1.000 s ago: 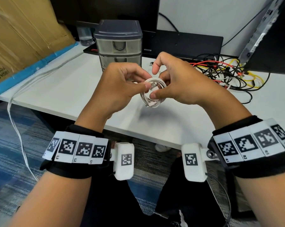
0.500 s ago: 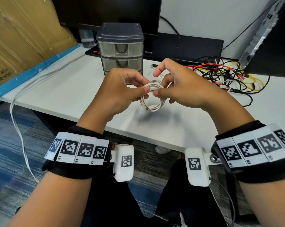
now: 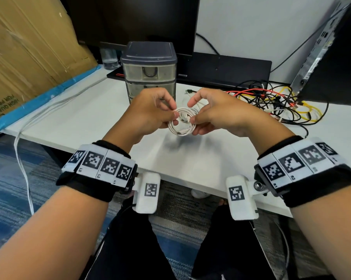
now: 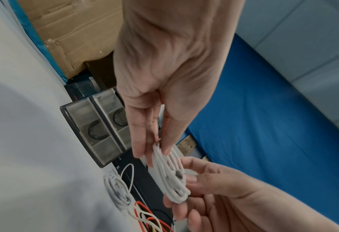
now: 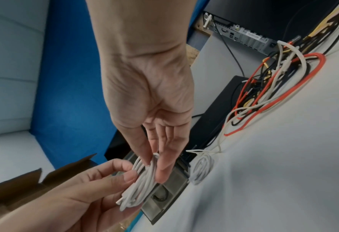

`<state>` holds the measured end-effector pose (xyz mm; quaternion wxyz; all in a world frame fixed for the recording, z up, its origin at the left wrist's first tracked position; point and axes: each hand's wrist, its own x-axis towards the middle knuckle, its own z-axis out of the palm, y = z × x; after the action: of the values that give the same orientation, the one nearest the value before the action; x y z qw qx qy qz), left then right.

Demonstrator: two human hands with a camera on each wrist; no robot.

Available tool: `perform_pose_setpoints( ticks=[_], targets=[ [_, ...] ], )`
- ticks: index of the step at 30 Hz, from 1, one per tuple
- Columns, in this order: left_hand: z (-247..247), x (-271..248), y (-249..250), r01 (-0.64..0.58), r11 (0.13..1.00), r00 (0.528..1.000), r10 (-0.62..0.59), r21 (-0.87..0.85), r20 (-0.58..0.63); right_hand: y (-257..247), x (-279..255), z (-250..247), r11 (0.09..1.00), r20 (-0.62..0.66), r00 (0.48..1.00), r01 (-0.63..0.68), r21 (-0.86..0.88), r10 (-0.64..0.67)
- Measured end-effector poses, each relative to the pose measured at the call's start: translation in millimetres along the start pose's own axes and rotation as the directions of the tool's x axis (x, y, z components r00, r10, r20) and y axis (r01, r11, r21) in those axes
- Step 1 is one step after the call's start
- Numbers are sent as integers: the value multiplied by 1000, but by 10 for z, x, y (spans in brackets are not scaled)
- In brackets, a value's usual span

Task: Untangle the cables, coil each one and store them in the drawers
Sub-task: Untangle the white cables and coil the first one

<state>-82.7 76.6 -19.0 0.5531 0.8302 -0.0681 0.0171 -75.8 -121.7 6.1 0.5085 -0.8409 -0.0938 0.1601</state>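
- White desk surface (image 3: 73, 122) is seen running from a cardboard sheet with blue edging (image 3: 29, 57) on the left to a computer case (image 3: 336, 57) on the right, with a dark monitor (image 3: 134, 19) at the back.
- A small grey drawer unit (image 3: 150, 71) is stood at the back of the desk, just beyond the hands; its translucent drawers are shut, and the curved dark handles are shown in the left wrist view (image 4: 96, 130).
- A coiled white cable (image 3: 181, 123) is held in the air above the desk, between the two hands and in front of the drawer unit.
- The coil is pinched on its left side by the left hand (image 3: 150, 114), thumb and fingertips closed on the loops while the other fingers are curled.
- The coil is pinched on its right side by the right hand (image 3: 215, 112), thumb against fingers, with the index finger raised and bent above it.
- A plug end of the cable is seen near the middle of the coil (image 4: 177, 173).
- A second white coil (image 5: 201, 168) is laid on the desk just beside the drawer unit.
- A tangle of red, yellow, black and white cables (image 3: 271, 104) is left on the desk to the right, well apart from the held coil.
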Motion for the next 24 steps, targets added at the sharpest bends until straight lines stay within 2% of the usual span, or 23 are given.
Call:
perform_pose_setpoints(
  ticks=[3,8,15,20,24],
  targets=[
    [5,171,-35,45,997,998,-48,62,47,35,130,-26,997,18,997,-77,28,76],
    [86,370,-106,111,955,976,-156,276,148,164,311,-8,980,34,980,-195,-39,197],
    [170,539,-86,90,866,948,-226,492,224,267,438,86,960,-9,964,-265,-93,265],
    [170,585,-118,70,856,943,-225,512,247,249,441,65,938,-31,960,-277,-209,277],
    [168,577,-129,82,874,943,-224,480,247,267,434,62,937,-29,960,-278,-212,278]
  ],
)
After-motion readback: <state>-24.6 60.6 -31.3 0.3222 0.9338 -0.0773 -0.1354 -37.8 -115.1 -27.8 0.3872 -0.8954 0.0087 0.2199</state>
